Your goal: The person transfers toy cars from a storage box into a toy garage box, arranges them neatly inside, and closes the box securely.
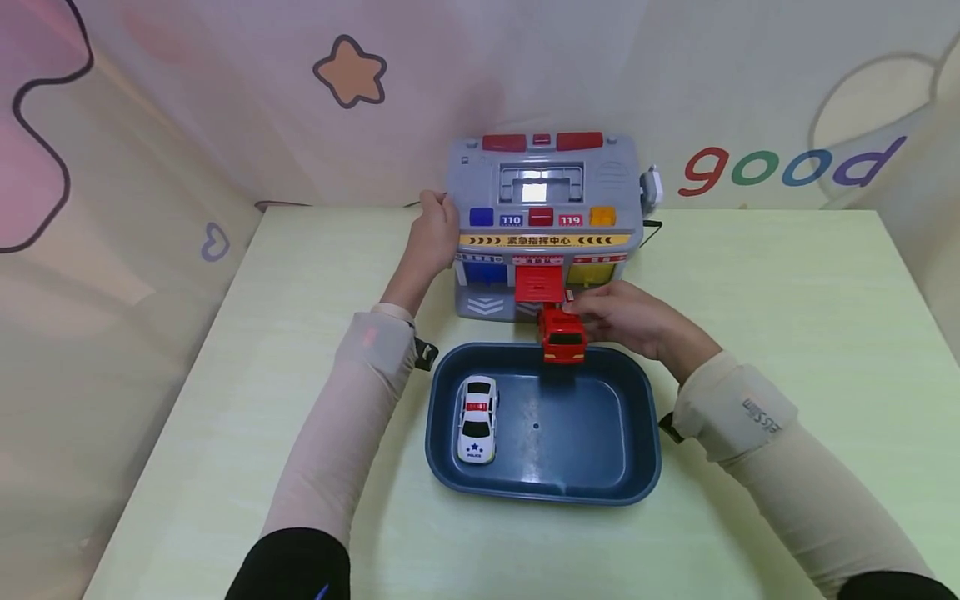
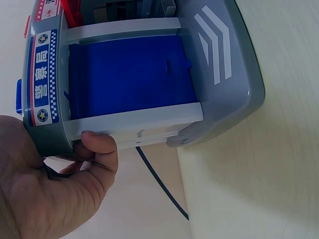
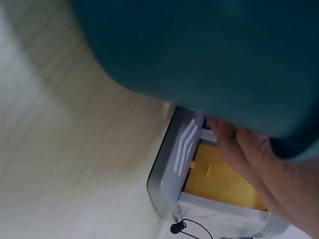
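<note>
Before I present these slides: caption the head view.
Right fingers hold a red toy truck; left fingers grip the grey toy station.

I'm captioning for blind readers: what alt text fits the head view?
A person's right hand holds a red toy truck at the raised red door of a toy emergency station, whose side the left hand grips. Nearer, a toy police car sits in a blue tray.

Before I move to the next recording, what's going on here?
A person's left hand holds the side of a toy emergency command center while the right hand grips a red toy truck by the raised red door. The blue door and yellow door are closed. A white toy police car sits in the blue tray.
</note>
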Available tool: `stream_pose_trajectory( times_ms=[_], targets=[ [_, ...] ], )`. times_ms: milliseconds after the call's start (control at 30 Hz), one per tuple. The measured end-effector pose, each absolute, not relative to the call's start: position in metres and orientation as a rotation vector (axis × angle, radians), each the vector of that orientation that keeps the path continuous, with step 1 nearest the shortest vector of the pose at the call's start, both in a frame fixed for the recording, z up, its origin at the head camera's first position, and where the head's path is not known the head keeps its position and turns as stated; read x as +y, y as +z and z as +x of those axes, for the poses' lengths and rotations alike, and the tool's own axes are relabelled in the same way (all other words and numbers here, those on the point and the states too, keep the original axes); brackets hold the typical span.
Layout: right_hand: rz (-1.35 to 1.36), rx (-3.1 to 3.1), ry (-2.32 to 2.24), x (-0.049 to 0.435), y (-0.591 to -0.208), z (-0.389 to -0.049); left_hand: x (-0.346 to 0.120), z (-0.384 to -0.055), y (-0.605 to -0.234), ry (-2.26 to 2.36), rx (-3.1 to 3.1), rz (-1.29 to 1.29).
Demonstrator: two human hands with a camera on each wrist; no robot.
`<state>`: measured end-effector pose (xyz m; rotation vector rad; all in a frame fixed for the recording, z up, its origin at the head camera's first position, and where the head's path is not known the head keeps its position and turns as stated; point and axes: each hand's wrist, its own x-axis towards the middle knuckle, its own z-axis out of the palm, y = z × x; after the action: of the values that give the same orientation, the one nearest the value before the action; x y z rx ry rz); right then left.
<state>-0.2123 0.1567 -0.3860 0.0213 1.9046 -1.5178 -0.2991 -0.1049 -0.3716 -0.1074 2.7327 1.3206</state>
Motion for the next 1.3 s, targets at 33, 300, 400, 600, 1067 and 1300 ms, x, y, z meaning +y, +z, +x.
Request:
stream_pose_trajectory(
  times_ms=[33,300,400,600,1067,1300],
  targets=[
    [0.020,1.904,-1.518,0.1562,-0.3865,-0.2128,-0.1044,-0.2991,-0.3719,1.323,2.729,-0.105],
    [0.029,1.840,-1.563,0.1526,-0.3851,-0.2132,-0.1025,-0.2981,-0.3721,1.320,2.740,-0.097],
    [0.055,1.779,-1.600,0.1521,-0.3842,-0.2119,-0.1026,-0.2981,-0.3719,1.317,2.741,-0.092],
    [0.059,1.688,-1.629,0.1526,-0.3857,-0.2108,-0.1029,-0.2981,-0.3720,1.322,2.740,-0.091],
    [0.033,1.595,-1.658,0.1573,-0.3884,-0.2122,-0.1027,-0.2981,-0.3709,1.312,2.741,-0.103],
    [0.061,1.546,-1.703,0.1599,-0.3891,-0.2127,-0.1030,-0.2972,-0.3707,1.302,2.743,-0.109]
  ],
)
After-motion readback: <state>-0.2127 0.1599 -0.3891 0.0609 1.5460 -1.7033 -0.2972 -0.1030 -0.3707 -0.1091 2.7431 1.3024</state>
